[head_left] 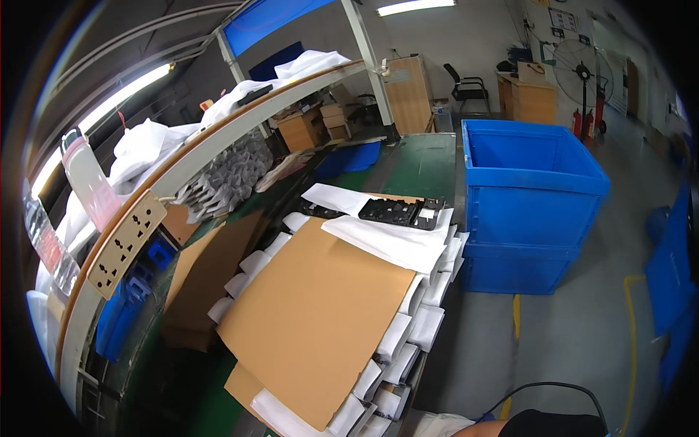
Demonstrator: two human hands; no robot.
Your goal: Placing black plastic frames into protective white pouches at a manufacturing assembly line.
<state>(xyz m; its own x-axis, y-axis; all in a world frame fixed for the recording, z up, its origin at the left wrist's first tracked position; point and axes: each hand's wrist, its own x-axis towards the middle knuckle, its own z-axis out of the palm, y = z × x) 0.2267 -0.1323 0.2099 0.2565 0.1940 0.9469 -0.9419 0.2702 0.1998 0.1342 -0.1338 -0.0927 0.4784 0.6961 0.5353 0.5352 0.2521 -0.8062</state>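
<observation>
Both hands are out of view, so whether either grip is apart or together cannot be told; only some black clothing (557, 424) is seen at the lower edge. Nearby, a brown cardboard sheet (320, 313) is laid over stacked white wrappings (427, 325) on the green tabletop (422, 164). It is judged light, rather stiff, best taken by two opposite edges. Beyond, a black plastic part (397, 213), perhaps fragile, is rested on white sheeting (404, 247).

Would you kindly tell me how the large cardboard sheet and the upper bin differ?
Colour: the sheet is brown, the upper bin blue. Shape: the sheet is flat, the upper bin an open-topped box. Place: the sheet lies on the pile, the upper bin stands on the lower bin. Neither rests on the floor.
</observation>
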